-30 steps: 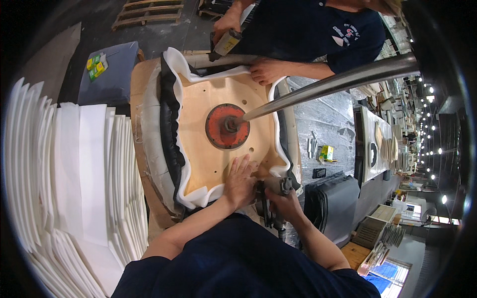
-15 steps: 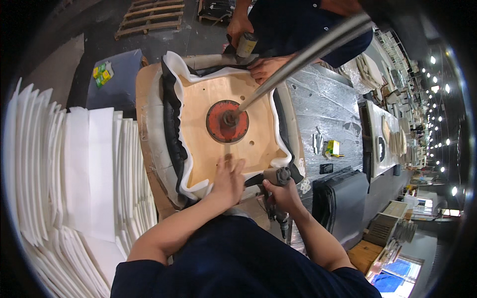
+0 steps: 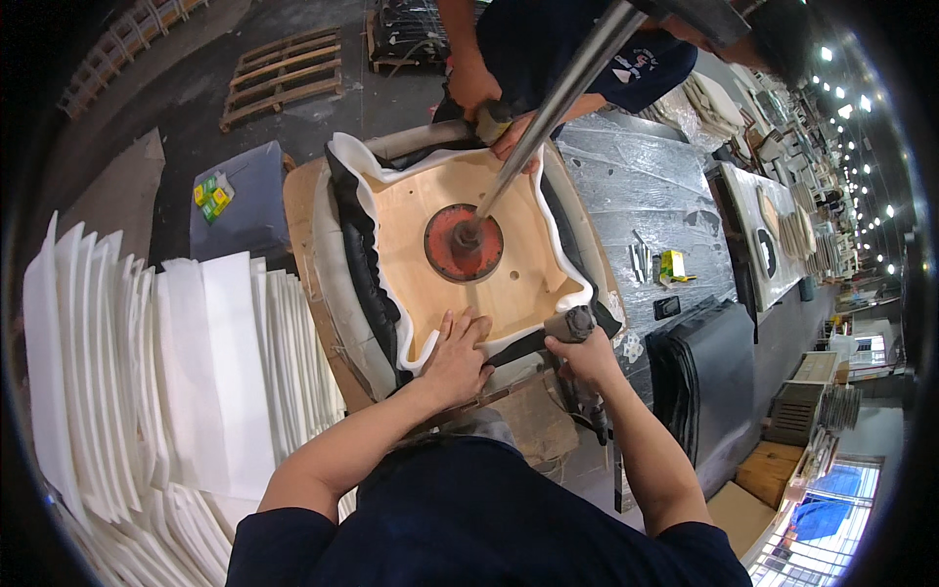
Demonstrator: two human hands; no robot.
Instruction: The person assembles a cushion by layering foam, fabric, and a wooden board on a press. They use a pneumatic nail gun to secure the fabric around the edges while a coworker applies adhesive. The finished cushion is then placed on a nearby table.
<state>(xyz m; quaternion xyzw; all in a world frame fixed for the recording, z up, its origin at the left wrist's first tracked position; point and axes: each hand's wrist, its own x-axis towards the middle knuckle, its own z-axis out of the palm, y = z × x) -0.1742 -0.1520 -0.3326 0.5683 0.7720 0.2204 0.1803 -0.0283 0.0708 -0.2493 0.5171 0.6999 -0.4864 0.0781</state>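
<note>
Two hands are at the seat edge: left hand is spread flat on the white fabric, right hand is clenched on the staple gun. Left fingers could be stapled, being close to the nose; fabric could slip and wrinkle.

my left hand lies flat on the near edge of the wooden seat base; my right hand is wrapped round a stapler at the near right corner. open wood runs between my hands and the red centre plate, so a hand could slide across there. the metal pole rises slanting from that plate toward the far right and blocks a straight reach over the middle. a co-worker's hands and tool sit on the far rim. on the left, black upholstery bunches against the edge, with stacked white foam sheets just beyond. the foil-covered table on the right is mostly bare.
</note>
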